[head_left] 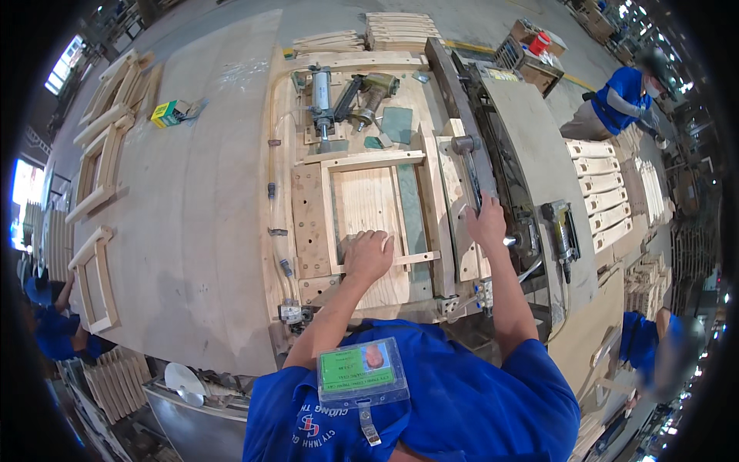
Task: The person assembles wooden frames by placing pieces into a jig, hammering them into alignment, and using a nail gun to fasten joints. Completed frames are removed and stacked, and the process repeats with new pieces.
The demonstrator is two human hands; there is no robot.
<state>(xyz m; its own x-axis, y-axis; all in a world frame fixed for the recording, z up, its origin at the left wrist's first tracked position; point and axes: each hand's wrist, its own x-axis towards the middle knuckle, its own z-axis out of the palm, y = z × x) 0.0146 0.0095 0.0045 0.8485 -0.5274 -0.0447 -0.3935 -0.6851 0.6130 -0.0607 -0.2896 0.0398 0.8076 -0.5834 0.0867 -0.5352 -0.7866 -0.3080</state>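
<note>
One hammer (466, 145), clasped in right grip (486, 223); one wooden frame (373, 160), beneath curled left grip (369, 256), pinch impossible to tell.

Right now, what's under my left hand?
A wooden bar shows on both sides of your left hand; whatever lies directly beneath is covered.

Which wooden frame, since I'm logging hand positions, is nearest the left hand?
The frame in the fixture: the left hand is at its near end. The other frames lie at the left edge of the bench.
</note>
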